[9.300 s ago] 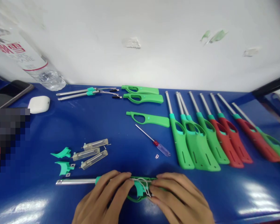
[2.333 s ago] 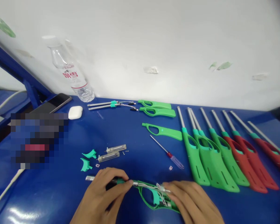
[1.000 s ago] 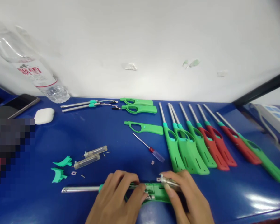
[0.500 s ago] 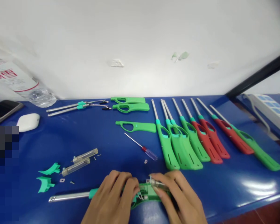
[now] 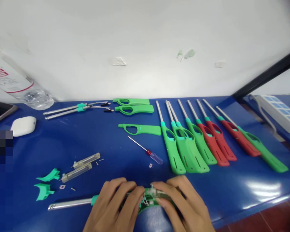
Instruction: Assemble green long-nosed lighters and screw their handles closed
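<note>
An opened green gas lighter (image 5: 147, 208) lies at the near edge of the table, its metal barrel (image 5: 70, 204) pointing left and white wires showing inside. My left hand (image 5: 117, 203) is closed around its trigger end, hiding much of that part. Between the thumb and fingers of my right hand (image 5: 183, 204) is a clear gas tank (image 5: 159, 193), held at the open handle shell. Two more clear tanks (image 5: 78, 172) rest to the left, near two teal triggers (image 5: 43, 190), small screws and a small metal plate (image 5: 62, 187).
A screwdriver (image 5: 149, 153) lies mid-table below green handle shells (image 5: 140, 129). Several assembled green and red lighters (image 5: 172, 154) fan out at right. Two loose barrels (image 5: 70, 110), a white case (image 5: 24, 125), a phone (image 5: 2, 112) and a water bottle (image 5: 36, 96) are at left; a power strip (image 5: 280, 112) is far right.
My right hand has moved the clear tank slightly left, lower over the green shell. My left hand keeps its grip, and the whole view has shifted a little.
</note>
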`<state>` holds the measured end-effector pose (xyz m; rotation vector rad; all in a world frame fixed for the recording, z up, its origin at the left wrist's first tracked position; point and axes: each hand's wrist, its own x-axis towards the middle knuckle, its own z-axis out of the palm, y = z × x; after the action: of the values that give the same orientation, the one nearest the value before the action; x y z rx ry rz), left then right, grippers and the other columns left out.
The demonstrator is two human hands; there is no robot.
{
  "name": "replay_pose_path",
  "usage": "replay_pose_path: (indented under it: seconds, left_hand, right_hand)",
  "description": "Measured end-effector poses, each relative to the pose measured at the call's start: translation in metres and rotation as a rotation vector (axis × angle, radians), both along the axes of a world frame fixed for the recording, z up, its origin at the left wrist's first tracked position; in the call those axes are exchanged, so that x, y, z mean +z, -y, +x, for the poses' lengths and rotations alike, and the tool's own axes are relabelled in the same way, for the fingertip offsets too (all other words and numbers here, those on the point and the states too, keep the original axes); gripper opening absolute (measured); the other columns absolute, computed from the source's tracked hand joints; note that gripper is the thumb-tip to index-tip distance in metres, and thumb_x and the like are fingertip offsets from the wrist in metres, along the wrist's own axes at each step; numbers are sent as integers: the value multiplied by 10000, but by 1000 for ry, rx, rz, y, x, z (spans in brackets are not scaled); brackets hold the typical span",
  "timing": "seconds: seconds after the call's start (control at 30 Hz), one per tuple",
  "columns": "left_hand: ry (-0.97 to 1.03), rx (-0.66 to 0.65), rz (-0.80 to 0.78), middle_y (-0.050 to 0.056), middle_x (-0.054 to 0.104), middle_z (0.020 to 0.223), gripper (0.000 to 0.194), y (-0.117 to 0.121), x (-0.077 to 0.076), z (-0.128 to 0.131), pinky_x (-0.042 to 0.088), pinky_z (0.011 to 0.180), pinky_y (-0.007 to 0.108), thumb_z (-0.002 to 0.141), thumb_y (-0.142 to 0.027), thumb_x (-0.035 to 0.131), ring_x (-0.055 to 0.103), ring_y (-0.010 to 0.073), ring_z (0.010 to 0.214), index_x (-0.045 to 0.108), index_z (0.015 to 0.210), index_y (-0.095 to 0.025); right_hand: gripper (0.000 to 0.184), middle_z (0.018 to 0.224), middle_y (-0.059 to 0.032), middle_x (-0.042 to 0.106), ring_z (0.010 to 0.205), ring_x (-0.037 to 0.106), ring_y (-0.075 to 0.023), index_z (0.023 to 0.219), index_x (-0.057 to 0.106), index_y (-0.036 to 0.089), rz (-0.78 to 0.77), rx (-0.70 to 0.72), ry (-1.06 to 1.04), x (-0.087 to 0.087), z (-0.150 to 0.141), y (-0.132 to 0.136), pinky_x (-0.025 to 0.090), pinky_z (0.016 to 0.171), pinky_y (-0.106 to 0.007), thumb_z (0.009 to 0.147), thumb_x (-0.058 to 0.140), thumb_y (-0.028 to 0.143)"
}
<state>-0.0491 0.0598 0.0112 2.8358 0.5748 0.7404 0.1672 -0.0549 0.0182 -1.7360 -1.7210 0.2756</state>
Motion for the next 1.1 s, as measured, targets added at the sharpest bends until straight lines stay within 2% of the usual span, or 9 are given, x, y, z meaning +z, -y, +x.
replay_pose_path:
  seconds: [0.13,0.43,0.73,1.1]
  left_hand:
    - [6,33,-31,40,805,1151,273,1,0,-1,587,969,408,1081,-92,558,734,234,1070,753,1233,-208]
    - [73,8,-14,46,807,1052,297,-3,10,14,604,899,404,1074,-32,505,723,221,957,763,1085,-177]
    - [-4,8,-78,73,779,1142,336,-2,2,1,607,957,416,1066,-56,510,713,242,1032,737,1273,-192]
    - [4,-13,-92,60,761,1180,409,-1,-5,-4,562,980,385,1057,-15,493,663,235,1104,702,1357,-200]
  right_hand:
    - [228,996,-40,711,847,720,-160,1315,694,246,19,24,21,2,1,-1,634,799,-261,1122,572,242]
    - [264,1044,-52,718,883,700,-169,1348,689,240,-10,51,41,1,2,1,632,820,-287,1129,544,211]
    - [260,1027,-48,701,869,688,-164,1351,681,236,13,47,43,2,1,0,626,815,-285,1130,546,213]
    - [249,990,-38,702,828,686,-167,1319,712,259,9,28,50,5,-1,0,624,790,-281,1133,547,253]
